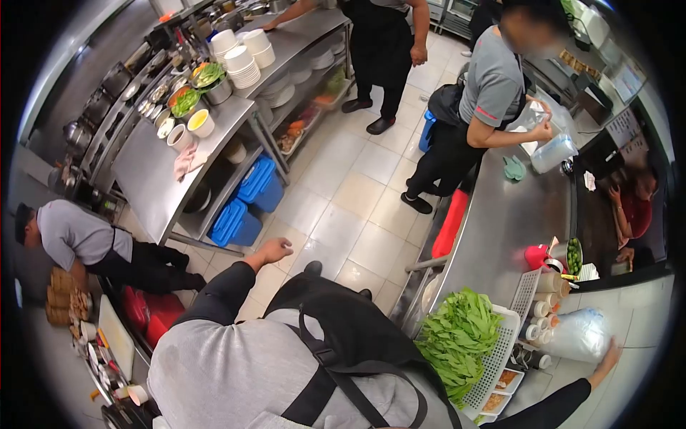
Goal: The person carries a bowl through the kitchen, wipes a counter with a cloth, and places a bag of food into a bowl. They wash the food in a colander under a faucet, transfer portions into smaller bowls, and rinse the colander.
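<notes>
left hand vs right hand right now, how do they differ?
The left hand hangs free over the tiled floor, touching nothing; the right hand rests on a clear plastic bag on the steel counter. The left hand's fingers are loosely curled; the right hand's are spread flat. Both are bare, on dark-sleeved arms stretched outward.

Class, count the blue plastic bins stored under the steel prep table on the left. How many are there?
2. One blue bin sits on the lower shelf nearer the camera; the other blue bin sits just beyond it. More may be hidden beneath the steel prep table.
</notes>
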Demonstrator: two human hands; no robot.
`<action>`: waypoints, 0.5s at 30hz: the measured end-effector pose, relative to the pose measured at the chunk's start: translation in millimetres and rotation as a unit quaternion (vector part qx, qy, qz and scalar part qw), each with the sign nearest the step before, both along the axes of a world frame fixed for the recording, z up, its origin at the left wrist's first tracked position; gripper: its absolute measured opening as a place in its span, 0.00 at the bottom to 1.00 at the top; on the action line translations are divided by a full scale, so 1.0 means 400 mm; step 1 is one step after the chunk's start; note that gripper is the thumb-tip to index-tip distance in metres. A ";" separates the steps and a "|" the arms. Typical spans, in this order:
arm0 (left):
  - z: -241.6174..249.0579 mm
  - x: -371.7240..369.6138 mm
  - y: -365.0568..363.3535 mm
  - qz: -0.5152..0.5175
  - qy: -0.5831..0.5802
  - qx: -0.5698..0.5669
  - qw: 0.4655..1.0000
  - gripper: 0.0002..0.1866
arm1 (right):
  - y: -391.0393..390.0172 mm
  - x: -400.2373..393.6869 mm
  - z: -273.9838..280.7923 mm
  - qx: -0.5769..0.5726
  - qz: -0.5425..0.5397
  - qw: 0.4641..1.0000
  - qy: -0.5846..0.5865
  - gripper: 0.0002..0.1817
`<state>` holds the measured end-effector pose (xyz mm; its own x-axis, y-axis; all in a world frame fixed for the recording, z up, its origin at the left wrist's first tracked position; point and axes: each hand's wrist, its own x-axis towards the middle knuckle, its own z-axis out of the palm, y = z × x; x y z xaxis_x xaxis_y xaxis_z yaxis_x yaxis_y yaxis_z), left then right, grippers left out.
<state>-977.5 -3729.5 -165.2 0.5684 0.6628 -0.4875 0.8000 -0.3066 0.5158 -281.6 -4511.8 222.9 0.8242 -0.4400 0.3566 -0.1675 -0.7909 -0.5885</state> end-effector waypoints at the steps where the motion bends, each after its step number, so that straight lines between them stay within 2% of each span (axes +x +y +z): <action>1: 0.010 0.003 -0.007 0.008 -0.007 -0.001 1.000 0.24 | -0.009 -0.013 0.008 0.091 0.048 0.969 0.226 0.28; 2: 0.014 0.001 -0.017 0.014 -0.014 -0.001 1.000 0.24 | -0.102 0.052 -0.006 -0.046 0.068 0.977 0.199 0.29; 4: 0.021 -0.006 -0.028 -0.009 -0.013 0.000 1.000 0.23 | -0.302 0.195 -0.045 -0.343 0.036 0.931 0.119 0.31; 5: 0.014 -0.012 -0.031 -0.015 -0.007 0.008 1.000 0.24 | -0.235 0.136 -0.019 -0.325 -0.084 0.942 0.005 0.32; 7: -0.021 -0.054 -0.027 -0.026 0.019 0.054 0.998 0.24 | -0.303 0.227 -0.059 -0.257 0.004 0.965 -0.055 0.33; 8: -0.068 -0.080 -0.017 -0.048 0.033 0.092 0.994 0.25 | -0.274 0.229 -0.049 -0.297 0.163 0.933 0.125 0.24; 9: -0.063 -0.091 -0.024 -0.070 0.014 0.111 0.991 0.24 | -0.444 0.311 -0.137 -0.657 0.239 0.714 -0.043 0.20; 10: -0.126 -0.113 0.002 -0.071 0.042 0.040 0.996 0.21 | -0.324 0.151 -0.102 -0.333 0.297 0.891 -0.084 0.20; 11: -0.132 -0.125 0.018 -0.147 0.031 0.042 0.988 0.17 | -0.237 0.077 -0.099 -0.337 0.265 0.865 -0.259 0.21; 12: -0.197 -0.162 0.047 -0.104 -0.017 0.027 0.994 0.16 | -0.146 0.026 0.003 -0.155 0.226 0.950 -0.147 0.21; 13: -0.219 -0.181 0.079 -0.224 -0.078 0.098 0.966 0.14 | -0.112 0.063 -0.009 -0.140 0.251 0.934 -0.212 0.22; 14: -0.083 -0.120 0.026 -0.099 -0.056 -0.037 0.993 0.12 | -0.007 0.006 0.042 -0.059 0.128 0.981 -0.130 0.21; 15: -0.041 -0.116 -0.015 -0.019 -0.085 -0.069 0.994 0.08 | 0.017 0.027 0.066 -0.003 0.096 0.983 -0.154 0.21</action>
